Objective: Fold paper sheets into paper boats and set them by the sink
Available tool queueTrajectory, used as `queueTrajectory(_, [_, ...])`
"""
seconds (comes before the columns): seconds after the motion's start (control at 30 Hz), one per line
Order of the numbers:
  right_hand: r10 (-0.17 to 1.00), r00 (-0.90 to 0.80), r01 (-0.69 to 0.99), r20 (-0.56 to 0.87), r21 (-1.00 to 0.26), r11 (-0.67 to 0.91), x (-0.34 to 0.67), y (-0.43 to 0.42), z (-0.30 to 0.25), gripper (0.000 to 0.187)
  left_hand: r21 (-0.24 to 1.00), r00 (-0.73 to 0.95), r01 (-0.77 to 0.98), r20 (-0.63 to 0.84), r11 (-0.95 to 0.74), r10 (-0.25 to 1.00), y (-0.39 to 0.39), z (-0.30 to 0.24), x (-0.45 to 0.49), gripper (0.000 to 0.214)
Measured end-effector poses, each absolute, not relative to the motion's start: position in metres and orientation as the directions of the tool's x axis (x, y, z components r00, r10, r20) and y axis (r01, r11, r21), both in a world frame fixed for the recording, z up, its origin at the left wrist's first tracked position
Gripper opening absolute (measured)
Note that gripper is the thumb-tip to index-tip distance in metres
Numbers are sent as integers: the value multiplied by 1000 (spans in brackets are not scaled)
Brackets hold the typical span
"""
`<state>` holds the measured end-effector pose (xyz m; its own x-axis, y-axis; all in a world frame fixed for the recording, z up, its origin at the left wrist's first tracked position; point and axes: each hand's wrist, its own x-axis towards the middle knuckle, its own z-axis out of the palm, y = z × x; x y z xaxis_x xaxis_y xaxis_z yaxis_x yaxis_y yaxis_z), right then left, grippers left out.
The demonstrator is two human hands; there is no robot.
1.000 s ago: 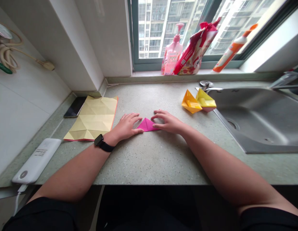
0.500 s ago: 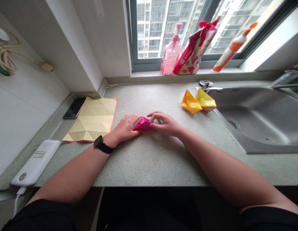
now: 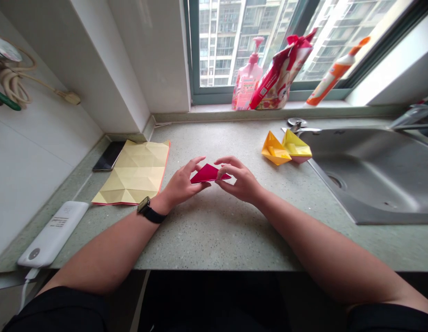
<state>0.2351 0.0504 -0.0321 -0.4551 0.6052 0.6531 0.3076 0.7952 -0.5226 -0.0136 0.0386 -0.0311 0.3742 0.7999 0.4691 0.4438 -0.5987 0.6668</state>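
- Here we are, dead centre of the frame: a magenta folded-paper triangle [image 3: 205,173], peak up, right between my two hands!
- My right hand [image 3: 239,179] pinches its right end, thumb and fingertip closed on it.
- My left hand [image 3: 181,185] curls around the left corner, thumb along the lower edge; whether those fingers press tight, I can't tell.
- Over at left, the creased pale-yellow paper [image 3: 134,168] lies flat on the counter [image 3: 220,235], just beyond my smartwatch [image 3: 143,205].
- And upper right of centre, an orange origami piece [image 3: 274,150] touches a yellow one [image 3: 297,146], beside the steel sink [image 3: 366,170]!
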Motion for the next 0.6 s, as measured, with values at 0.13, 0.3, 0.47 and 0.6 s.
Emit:
queueTrajectory(0.13, [569,-454,290,686,-490,822,234,50,-31,7,621,407,414,527,-665,746,35,-26,-9,27])
queueTrajectory(0.3, [563,-433,313,704,-469,826,233,52,-33,15,565,397,442,574,-697,716,36,-27,-8,7])
queueTrajectory(0.47, [552,-466,342,691,-435,833,234,53,-35,14,532,399,406,628,-743,668,33,-23,-8,8])
queueTrajectory(0.6, [500,-489,338,714,-374,864,234,48,-31,9,500,437,367,651,-784,620,29,-17,-6,8])
